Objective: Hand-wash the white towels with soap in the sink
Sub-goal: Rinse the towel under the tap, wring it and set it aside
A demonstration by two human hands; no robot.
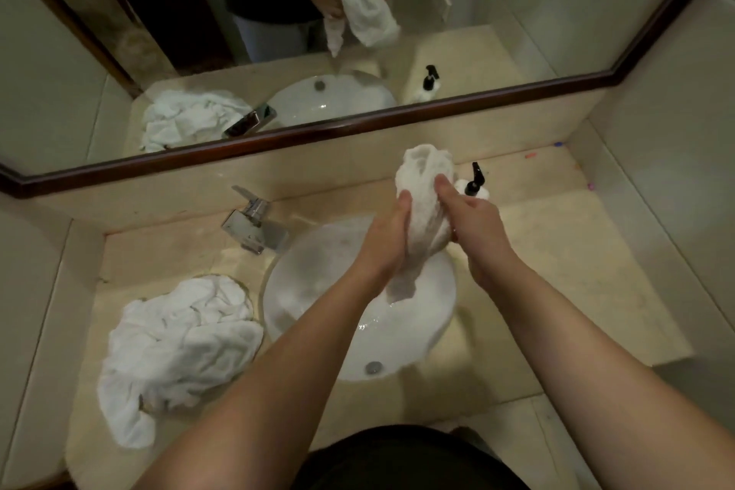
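1. A beige marble counter (557, 251) surrounds the round white basin sink (417, 330), below a dark-framed wall mirror (517, 12).
2. Left of the sink: a heap of white towels (175, 346) and a chrome square tap (254, 225); behind it, a black pump soap bottle (474, 181), no label readable.
3. Above the sink, the left hand (387, 235) and right hand (475, 223) hold a wet white towel (425, 211) pressed between them, fingers wrapped round it.

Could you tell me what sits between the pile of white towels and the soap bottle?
In the head view, the sink lies between towel pile and soap bottle.
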